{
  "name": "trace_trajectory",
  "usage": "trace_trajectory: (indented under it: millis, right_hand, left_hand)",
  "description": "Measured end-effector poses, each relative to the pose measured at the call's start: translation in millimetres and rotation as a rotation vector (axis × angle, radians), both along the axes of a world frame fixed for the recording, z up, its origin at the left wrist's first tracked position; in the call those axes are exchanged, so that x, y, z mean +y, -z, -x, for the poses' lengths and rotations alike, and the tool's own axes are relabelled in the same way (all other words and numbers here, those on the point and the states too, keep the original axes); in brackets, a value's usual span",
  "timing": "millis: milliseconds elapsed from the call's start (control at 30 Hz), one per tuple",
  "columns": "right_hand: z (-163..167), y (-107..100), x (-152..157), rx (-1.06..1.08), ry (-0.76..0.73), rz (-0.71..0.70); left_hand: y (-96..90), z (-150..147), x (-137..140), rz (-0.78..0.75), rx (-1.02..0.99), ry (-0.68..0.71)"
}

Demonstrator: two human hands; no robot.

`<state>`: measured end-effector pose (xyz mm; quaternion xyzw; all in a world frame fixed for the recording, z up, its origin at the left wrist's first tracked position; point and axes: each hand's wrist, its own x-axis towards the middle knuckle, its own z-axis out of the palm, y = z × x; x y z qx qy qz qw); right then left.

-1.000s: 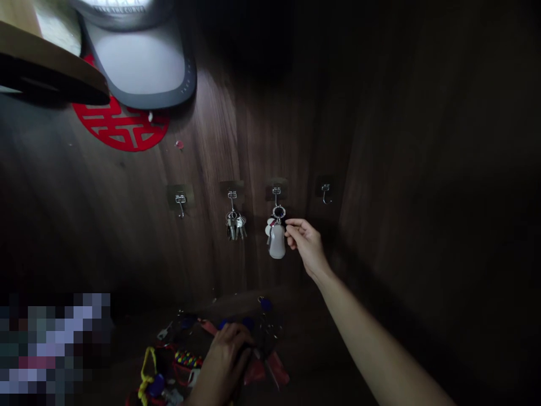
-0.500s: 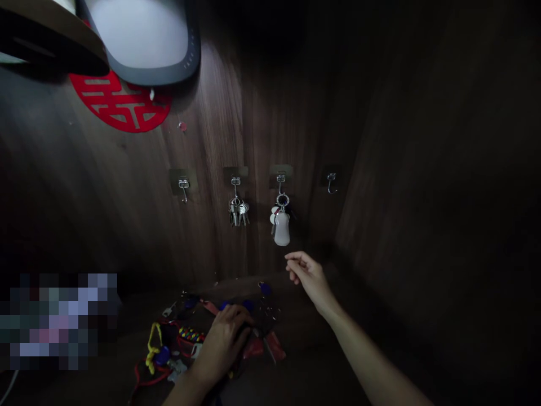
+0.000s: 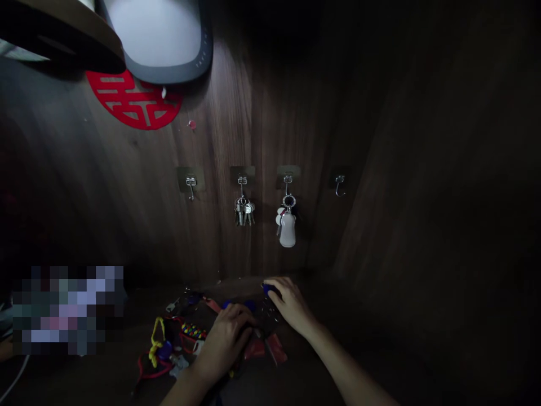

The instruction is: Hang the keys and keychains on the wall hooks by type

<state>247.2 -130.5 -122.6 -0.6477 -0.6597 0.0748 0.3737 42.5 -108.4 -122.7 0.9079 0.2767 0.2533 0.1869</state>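
Observation:
My right hand point(image 3: 291, 301) is at the back of the scattered key things, thumb and fingers closed around a small blue key fob point(image 3: 266, 289) with a metal ring. My left hand point(image 3: 228, 335) lies over the pile, fingers bent downward and a little apart; what is under its palm is hidden. Close to it are a multicoloured braided strap point(image 3: 193, 331), a yellow braided loop point(image 3: 156, 341), a red cord point(image 3: 154, 379) and two reddish flat pieces point(image 3: 276, 348). Several thin metal rings point(image 3: 270, 311) lie between my hands.
On the dark wood wall hang a key bunch point(image 3: 244, 211) and a white fob with keys point(image 3: 288, 230), on metal hooks. Two more hooks point(image 3: 191, 186) bear nothing. A red paper cut-out point(image 3: 139, 107) and a grey-white device point(image 3: 156, 39) are at upper left. A blurred patch point(image 3: 67, 310) covers the left.
My right hand has come down and left from below the hanging white fob and closed on the blue key fob. My left hand stays on the pile. The view has shifted slightly.

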Motion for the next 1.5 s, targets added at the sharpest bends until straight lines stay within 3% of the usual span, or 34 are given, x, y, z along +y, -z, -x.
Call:
trace_trajectory:
  millis: [100,233,600,667,767,867,933,1133,1367,1500]
  right_hand:
    - [2,4,0,-0.147,-0.030,0.071]
    - [-1,10,2,-0.224,-0.054,0.054]
    - [-9,15,5,-0.123,-0.019,-0.099]
    - [-8,14,6,-0.011,-0.012,-0.116]
    - [0,8,5,0.372,-0.021,-0.116]
    - [12,-3,-1,0.745,-0.088,-0.025]
    - [21,-10,-6,0.862,-0.118,0.042]
    - [36,-17,-15,0.910,-0.157,0.113]
    - [36,-13,-16,0.869,-0.186,0.102]
    - [38,-14,-19,0.794,-0.223,0.106]
  left_hand:
    - [0.5,0,1,-0.003,-0.008,0.005]
    - [0.7,0,2,-0.008,-0.024,0.008]
    - [-2.5,0,1,0.013,0.007,-0.015]
    - [-2.7,1,1,0.017,-0.003,-0.008]
    - [-3.9,2,1,0.023,-0.029,-0.004]
    - [-6.6,1,0,0.055,-0.083,-0.020]
    - [-8.7,0,-2,0.087,-0.141,-0.040]
    - [-12.1,-1,-5,0.125,-0.246,-0.123]
    - [-12.9,-1,-4,0.013,-0.235,-0.050]
    - [-12.3,-3,-4,0.091,-0.286,-0.091]
